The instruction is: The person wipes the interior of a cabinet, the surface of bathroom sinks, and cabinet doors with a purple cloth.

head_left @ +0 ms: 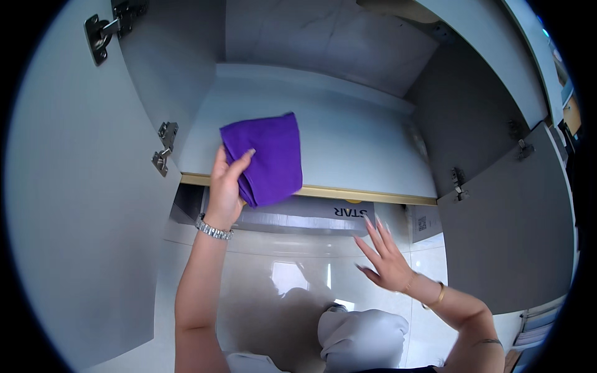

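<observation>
Head view: an open pale grey cabinet seen from above, both doors swung wide.
Left hand [225, 186]: fingers closed around a folded purple cloth [267, 158], gripping its near left corner; a silver bracelet [213, 228] sits on the wrist.
Cloth: lies flat on the pale shelf board [348, 143], its lower edge overhanging the shelf's brass-coloured front strip [373, 196].
Right hand [385, 258]: fingers spread wide, holding nothing, hovering below the shelf edge; a gold bangle [435, 297] is on the wrist.
Package: a grey cardboard box with dark lettering [305, 214] sits under the shelf, between the two hands.
Label: a small white square code sticker [421, 222], just right of the right hand's fingertips.
Edges: left door [74, 205] with metal hinges [164, 148] beside the left hand; right door [510, 230] beyond the right hand.
Open room: bare shelf to the right of the cloth.
</observation>
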A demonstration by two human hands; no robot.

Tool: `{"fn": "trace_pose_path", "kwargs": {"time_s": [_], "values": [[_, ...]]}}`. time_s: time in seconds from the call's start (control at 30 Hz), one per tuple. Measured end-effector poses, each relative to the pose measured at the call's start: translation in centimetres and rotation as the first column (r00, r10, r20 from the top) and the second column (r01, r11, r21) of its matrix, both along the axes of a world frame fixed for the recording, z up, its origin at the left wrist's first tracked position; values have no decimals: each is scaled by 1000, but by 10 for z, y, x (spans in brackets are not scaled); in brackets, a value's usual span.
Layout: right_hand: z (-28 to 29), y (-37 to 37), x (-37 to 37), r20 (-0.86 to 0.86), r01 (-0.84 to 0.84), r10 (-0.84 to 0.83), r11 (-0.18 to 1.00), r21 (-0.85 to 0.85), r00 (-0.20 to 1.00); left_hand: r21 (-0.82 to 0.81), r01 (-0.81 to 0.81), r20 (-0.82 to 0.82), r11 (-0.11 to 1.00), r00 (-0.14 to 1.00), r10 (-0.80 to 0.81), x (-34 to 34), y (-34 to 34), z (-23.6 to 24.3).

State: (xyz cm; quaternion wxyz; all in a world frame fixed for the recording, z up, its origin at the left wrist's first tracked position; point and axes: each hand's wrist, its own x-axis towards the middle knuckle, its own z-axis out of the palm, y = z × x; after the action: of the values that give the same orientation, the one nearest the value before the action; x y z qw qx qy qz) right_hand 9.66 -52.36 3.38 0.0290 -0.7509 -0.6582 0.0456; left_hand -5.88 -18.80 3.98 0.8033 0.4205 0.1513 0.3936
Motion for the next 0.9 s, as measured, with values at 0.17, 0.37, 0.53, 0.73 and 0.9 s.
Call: {"fn": "trace_pose_path", "kwargs": {"time_s": [0.17, 0.37, 0.53, 0.73, 0.9], "values": [[8, 170, -15, -230, -100, 229, 880, 464, 946, 790, -383, -291, 479, 452, 843, 6, 40, -46], [-49, 348, -2, -364, 47, 55, 963, 264, 930, 879, 61, -420, 473, 567, 708, 17, 48, -42], [-38, 396, -2, -20, -226, 233, 958, 175, 972, 885, 291, -452, 363, 348, 821, 25, 83, -50], [-39, 455, 29, -29, -207, 215, 962, 180, 976, 869, 443, -410, 222, 392, 823, 54, 156, -58], [-42, 498, 64, -29, -137, 143, 977, 161, 989, 783, 607, -417, 139, 345, 841, 94, 219, -77]]}}
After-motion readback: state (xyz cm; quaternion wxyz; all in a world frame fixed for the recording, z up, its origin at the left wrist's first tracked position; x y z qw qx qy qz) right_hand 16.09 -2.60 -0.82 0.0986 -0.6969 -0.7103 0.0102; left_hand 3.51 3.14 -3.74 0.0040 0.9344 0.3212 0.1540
